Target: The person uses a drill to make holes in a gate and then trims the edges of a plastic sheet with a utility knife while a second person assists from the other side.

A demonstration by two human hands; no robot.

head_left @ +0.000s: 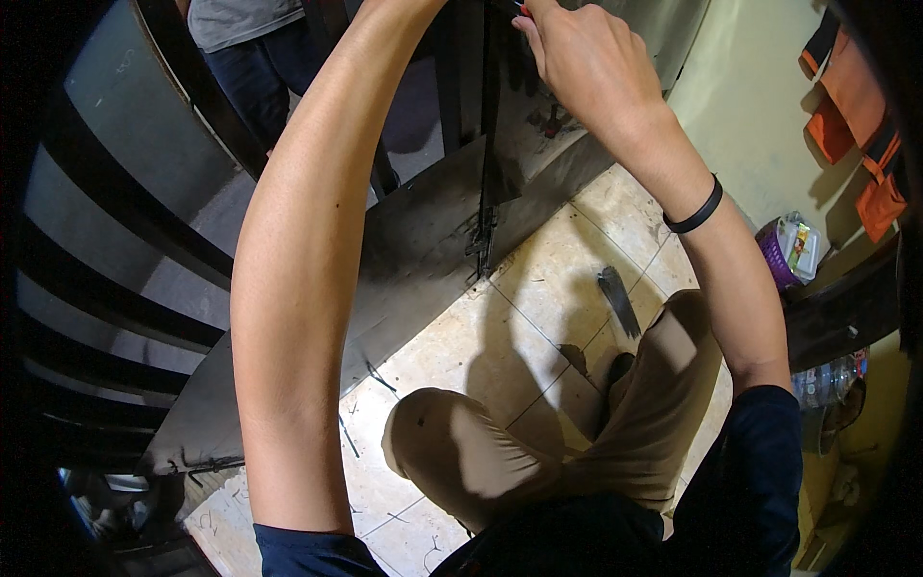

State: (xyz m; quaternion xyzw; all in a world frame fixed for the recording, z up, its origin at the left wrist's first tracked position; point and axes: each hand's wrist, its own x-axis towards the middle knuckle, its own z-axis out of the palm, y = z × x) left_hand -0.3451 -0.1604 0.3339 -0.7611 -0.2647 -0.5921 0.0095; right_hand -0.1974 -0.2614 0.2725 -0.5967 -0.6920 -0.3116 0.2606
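Metal gate [413, 255] stands ahead, its dark upright bar [489, 125] running lengthwise between the left forearm [298, 288] and the right hand [596, 58], which is just right of it and the only one showing. Fingers there curl round a small orange-and-dark tool [524, 10], mostly cut off above. The left hand is out of the picture; its grip cannot be told. Scuffed flat sheet metal meets smooth, pale floor tiles [543, 252]; long black slats [115, 183] curve at left.
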